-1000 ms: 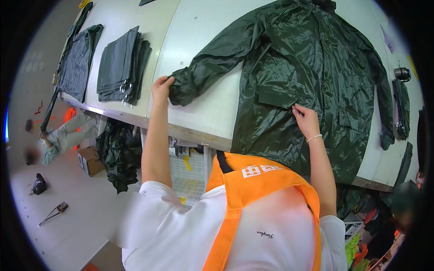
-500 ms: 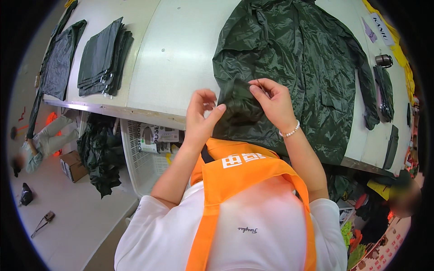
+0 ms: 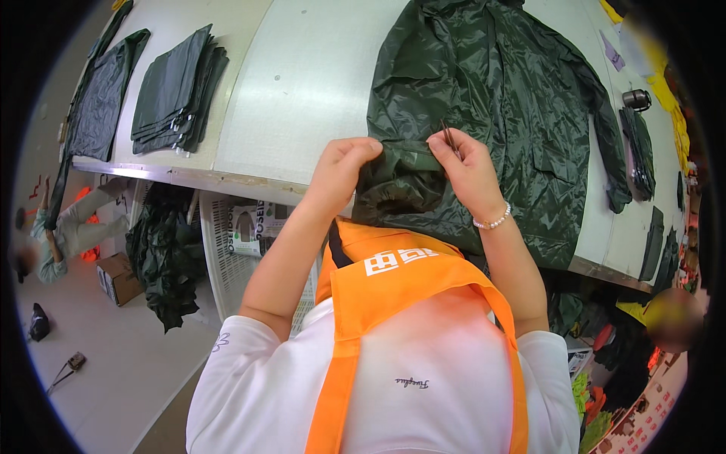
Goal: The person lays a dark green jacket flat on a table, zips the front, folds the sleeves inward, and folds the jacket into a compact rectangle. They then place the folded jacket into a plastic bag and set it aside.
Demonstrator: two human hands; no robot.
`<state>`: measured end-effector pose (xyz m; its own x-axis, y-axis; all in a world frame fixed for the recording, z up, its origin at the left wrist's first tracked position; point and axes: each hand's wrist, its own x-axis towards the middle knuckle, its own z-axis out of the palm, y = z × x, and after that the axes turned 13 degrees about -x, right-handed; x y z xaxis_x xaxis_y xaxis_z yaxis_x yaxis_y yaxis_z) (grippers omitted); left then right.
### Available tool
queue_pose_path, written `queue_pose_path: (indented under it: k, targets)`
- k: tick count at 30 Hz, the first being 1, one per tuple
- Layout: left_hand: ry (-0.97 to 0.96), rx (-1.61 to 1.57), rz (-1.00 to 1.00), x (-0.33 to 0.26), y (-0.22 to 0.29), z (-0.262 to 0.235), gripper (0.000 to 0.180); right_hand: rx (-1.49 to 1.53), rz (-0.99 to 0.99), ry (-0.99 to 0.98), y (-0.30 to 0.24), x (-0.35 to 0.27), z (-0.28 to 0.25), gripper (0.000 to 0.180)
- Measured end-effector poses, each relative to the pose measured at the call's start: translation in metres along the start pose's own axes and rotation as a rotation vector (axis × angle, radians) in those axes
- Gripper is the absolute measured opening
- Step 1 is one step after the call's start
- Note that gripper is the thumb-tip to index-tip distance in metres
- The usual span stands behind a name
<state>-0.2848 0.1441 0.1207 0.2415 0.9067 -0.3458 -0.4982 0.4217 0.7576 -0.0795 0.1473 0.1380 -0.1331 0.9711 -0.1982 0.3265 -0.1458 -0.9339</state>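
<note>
Two edges of the glossy dark-green fabric cuff [image 3: 408, 160], its jacket [image 3: 514, 98] spread toward one o'clock on the white bench [image 3: 302, 91], were pinched, seemingly for tautness: at ten by the left hand [image 3: 342, 168], at two by the right hand [image 3: 470, 170], also gripping a slim dark tool [image 3: 448, 135].

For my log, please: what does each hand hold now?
Left hand: closed, pinching the sleeve.
Right hand: closed, pinching the sleeve and a thin dark tool.

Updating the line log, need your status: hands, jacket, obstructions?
Left hand, right hand pinching dark-green sleeve; thin dark tool in right grip. Jacket spread on table. Folded stack apart, off left; no obstruction seen.
</note>
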Motion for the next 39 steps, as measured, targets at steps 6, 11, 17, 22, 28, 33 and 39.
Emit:
queue_pose_path:
  k: [6, 11, 17, 22, 28, 33, 39]
  targets:
    - [0.003, -0.079, 0.038, 0.004, -0.009, 0.000, 0.024, -0.011, 0.016, 0.023, 0.003, -0.002, 0.000, 0.018]
    - [-0.021, 0.159, 0.075, 0.003, -0.006, 0.007, 0.019, -0.152, -0.157, 0.156, 0.003, -0.008, 0.000, 0.014]
    - [0.009, 0.130, 0.096, 0.001, -0.003, 0.013, 0.022, -0.474, -0.273, 0.035, -0.021, -0.022, -0.006, 0.017]
    - [-0.042, 0.243, 0.109, 0.005, -0.002, 0.016, 0.024, -0.535, -0.391, 0.063, -0.019, -0.015, -0.007, 0.017]
    - [-0.062, 0.231, 0.060, 0.008, -0.002, 0.012, 0.027, -0.557, -0.419, 0.023, -0.018, -0.012, -0.009, 0.017]
    - [-0.045, 0.253, 0.070, 0.008, -0.002, 0.010, 0.027, -0.554, -0.404, -0.003, -0.015, -0.014, -0.013, 0.016]
    - [-0.055, 0.262, 0.082, 0.008, -0.002, 0.013, 0.027, -0.527, -0.405, -0.003, -0.014, -0.013, -0.010, 0.016]
